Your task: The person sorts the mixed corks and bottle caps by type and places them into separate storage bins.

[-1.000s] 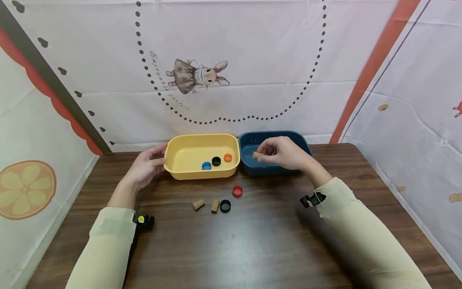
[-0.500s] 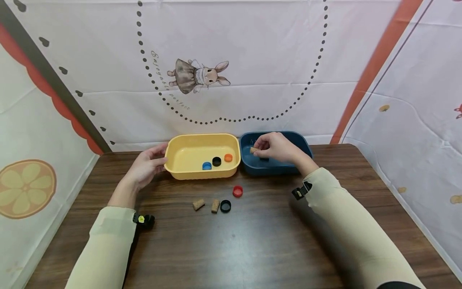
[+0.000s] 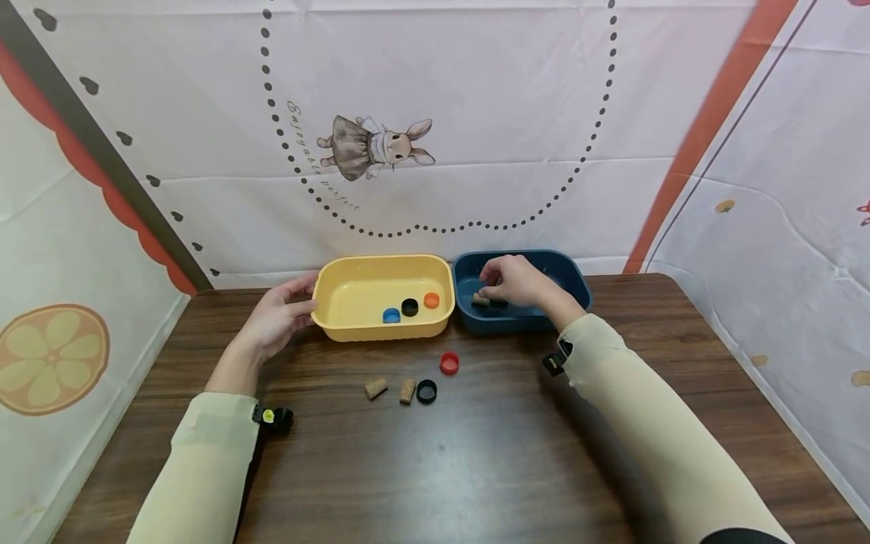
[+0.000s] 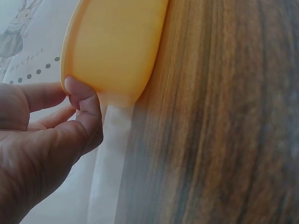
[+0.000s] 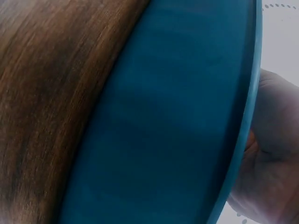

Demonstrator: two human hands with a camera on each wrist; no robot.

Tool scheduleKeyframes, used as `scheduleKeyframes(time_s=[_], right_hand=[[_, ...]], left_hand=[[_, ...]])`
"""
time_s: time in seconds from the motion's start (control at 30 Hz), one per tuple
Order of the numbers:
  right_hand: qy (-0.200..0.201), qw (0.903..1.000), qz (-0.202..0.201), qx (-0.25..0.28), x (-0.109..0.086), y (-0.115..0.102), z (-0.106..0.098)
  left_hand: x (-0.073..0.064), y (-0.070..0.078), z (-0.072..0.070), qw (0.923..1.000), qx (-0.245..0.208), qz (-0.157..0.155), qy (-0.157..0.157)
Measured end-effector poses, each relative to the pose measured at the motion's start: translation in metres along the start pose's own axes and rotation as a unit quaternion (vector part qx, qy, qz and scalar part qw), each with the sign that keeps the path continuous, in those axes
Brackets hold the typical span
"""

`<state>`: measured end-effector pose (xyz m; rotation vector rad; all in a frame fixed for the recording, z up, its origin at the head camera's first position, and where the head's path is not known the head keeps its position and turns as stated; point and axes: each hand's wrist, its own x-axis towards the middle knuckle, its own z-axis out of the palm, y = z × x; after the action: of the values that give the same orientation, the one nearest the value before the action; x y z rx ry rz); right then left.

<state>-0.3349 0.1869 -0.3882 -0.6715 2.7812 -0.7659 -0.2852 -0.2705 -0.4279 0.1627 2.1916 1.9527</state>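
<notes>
My left hand pinches the left end of a yellow plastic bin, thumb and fingers at its rim, as the left wrist view also shows. Inside that bin lie a blue cap, a black cap and an orange cap. My right hand is inside a dark blue bin, fingers loosely bent. Just below its thumb a cork lies on the bin floor beside a dark object. In the right wrist view the blue wall hides the right fingertips.
On the wooden table, in front of the bins, lie two corks, one on the left and one further right, a black cap and a red cap. A printed cloth hangs directly behind the bins.
My right hand moved left inside the blue bin with a cork between its fingers. The cork is now lower, below the thumb, and appears let go. The left hand kept its hold.
</notes>
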Motion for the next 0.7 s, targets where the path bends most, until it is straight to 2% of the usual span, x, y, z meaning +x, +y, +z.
scheduleKeyframes(time_s=[0.23, 0.7], right_hand=[[0.013, 0.9999, -0.003, 0.008, -0.008, -0.005, -0.003], [0.049, 0.9973, -0.053, 0.013, -0.037, -0.031, -0.004]], left_hand=[[0.001, 0.0, 0.001, 1.0, -0.002, 0.001, 0.003], [0.002, -0.002, 0.001, 1.0, -0.001, 0.002, 0.001]])
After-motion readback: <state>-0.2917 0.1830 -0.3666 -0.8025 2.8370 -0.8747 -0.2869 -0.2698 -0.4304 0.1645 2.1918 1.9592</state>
